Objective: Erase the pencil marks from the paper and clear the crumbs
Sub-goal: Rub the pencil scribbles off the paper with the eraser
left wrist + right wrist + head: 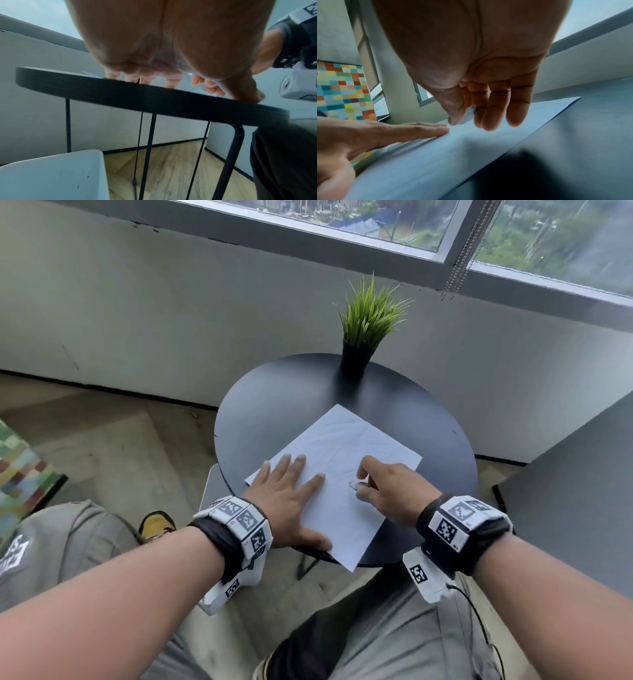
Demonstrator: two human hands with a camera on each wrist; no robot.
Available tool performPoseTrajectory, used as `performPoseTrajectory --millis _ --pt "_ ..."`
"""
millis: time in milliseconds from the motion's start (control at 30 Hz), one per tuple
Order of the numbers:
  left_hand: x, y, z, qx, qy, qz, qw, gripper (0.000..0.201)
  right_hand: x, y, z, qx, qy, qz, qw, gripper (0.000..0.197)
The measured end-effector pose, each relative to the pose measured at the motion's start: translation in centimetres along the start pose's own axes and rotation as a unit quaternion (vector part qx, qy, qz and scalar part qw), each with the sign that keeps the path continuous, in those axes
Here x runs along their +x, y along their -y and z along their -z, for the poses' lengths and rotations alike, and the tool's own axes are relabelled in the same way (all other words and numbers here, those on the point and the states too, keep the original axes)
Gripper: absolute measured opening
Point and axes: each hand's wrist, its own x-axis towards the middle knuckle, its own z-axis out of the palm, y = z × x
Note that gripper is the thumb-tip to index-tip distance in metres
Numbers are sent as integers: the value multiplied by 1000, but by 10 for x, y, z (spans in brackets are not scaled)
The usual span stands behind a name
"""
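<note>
Erasing under way: left hand (286, 501) flat, pinning the paper (346, 440); right hand (394, 491) pinches the eraser (354, 484); next, likely more rubbing.

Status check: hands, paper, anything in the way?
Left hand flat on paper. Right hand pinches eraser on the sheet. Potted plant at table's far edge, clear.

A white, slightly creased sheet of paper (339, 474) lies flat and turned diagonally on the round black counter (274, 405), one corner overhanging the near edge. A small white eraser (354, 484) touches its surface amid faint pencil lines.
</note>
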Motion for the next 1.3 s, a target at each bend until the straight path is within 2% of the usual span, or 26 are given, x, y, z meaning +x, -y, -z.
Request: performPoseTrajectory --millis 100,233,267,400,467,533,567,633,700,733,833,900,967,1033,1133,1167,1200,1267,1300 --pt "7 0 -1 5 -4 0 1000 131 6 8 -6 -57 3 34 998 15" --pt "10 -2 -3 -1 4 0 1000 134 -11 25 -30 -145 58 212 965 6" --pt "10 -3 -4 -2 9 2 1000 134 -11 24 -29 -150 71 224 960 6" --pt "12 -7 1 -2 25 10 1000 133 13 7 -10 -106 21 131 985 17" --pt "12 -8 2 -5 29 10 1000 134 4 18 -20 -108 36 176 978 11" --pt "11 -8 2 -7 33 10 999 135 -13 30 -34 -116 95 238 959 20" --pt "10 -8 2 -6 35 11 999 135 -15 29 -33 -115 105 242 958 21" --pt "11 -10 3 -4 39 15 999 135 -1 10 -20 -101 57 165 979 9" --pt "12 -11 4 -4 44 19 999 134 5 -3 -14 -84 4 125 989 16" --pt "11 -12 4 -5 46 19 999 134 0 2 -16 -90 6 149 985 14" --pt "10 -12 5 -6 53 21 998 134 -21 24 -33 -124 95 257 954 10" --pt "10 -12 7 -2 54 21 998 133 -13 16 -21 -128 78 219 964 8" --pt "11 -13 9 1 52 22 998 133 0 -1 -12 -106 5 161 981 16" --pt "11 -13 8 3 53 24 998 133 -5 1 -18 -115 -1 192 975 16" --pt "10 -13 7 7 57 26 998 134 -22 14 -32 -148 89 282 944 23" --pt "10 -13 8 8 58 27 998 134 -19 12 -25 -154 88 258 950 18" --pt "11 -13 8 8 58 27 998 133 -12 3 -17 -151 53 213 964 13" --pt "13 -13 7 12 53 30 998 133 1 -14 -8 -137 -13 135 981 20" --pt "13 -13 6 15 51 30 998 132 -1 -14 -11 -145 -19 134 980 20"
